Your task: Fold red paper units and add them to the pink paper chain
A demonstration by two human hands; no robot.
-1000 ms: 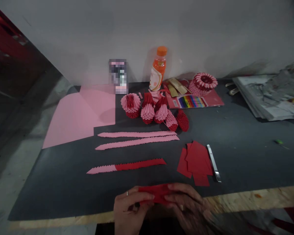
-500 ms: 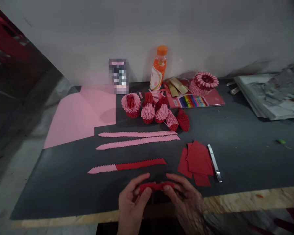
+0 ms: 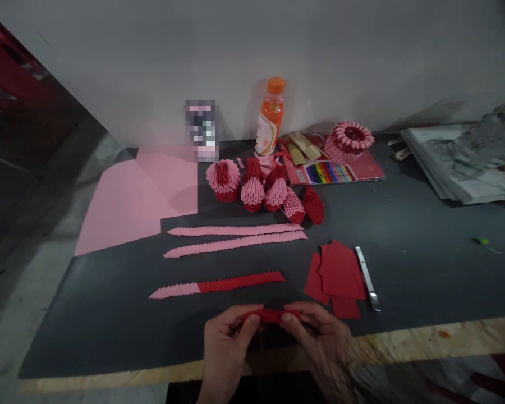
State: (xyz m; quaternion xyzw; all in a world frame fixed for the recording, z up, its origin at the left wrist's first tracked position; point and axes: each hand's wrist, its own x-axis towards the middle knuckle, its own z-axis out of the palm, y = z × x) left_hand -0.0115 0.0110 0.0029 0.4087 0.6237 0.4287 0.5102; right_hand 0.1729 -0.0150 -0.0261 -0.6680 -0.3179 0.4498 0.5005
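Between both hands, at the table's front edge, is a narrow folded piece of red paper [image 3: 271, 316]. My left hand [image 3: 231, 339] pinches its left end between thumb and fingers. The right end is pinched by my right hand [image 3: 317, 336] in the same way. Just beyond lies a row of interlocked folded paper pieces [image 3: 235, 282], pink on the left and red on the right. Red paper rectangles [image 3: 341, 272] lie in a loose pile to the right, with a slim silver cutter [image 3: 367, 279] beside them.
Two pink folded-paper rows [image 3: 235, 243] lie farther back. Behind them stand several pink-and-red paper shapes [image 3: 252, 191], an orange drink bottle [image 3: 270, 120] and a pixelated phone-like object [image 3: 202, 130]. Pink sheets [image 3: 122, 207] lie left, a paper pack [image 3: 336, 174] back right, newspapers [image 3: 454, 168] far right.
My fingers, raised and spread half a second ago, have come down onto the far side of the red paper. The paper has risen slightly in view.
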